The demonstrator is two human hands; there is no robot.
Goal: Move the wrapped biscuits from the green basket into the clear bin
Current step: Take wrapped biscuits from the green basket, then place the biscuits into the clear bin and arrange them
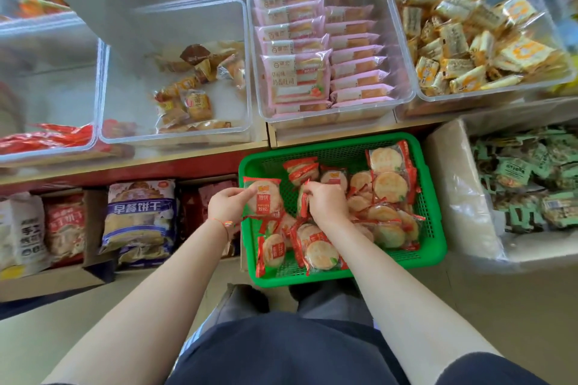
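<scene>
The row of clear plastic bins [175,131] sits on the shelf above and beyond the green perforated plastic basket [434,228], which rests near the person's knees. Red-edged wrapped round biscuits [387,187] lie heaped in the basket, mostly to its right. The left hand [226,205] pinches one flat packet [262,197] at the basket's left rim, nearer the half-empty bin up and left. The right hand [327,205] grips several packets on edge, mid-basket. The way upward looks open.
</scene>
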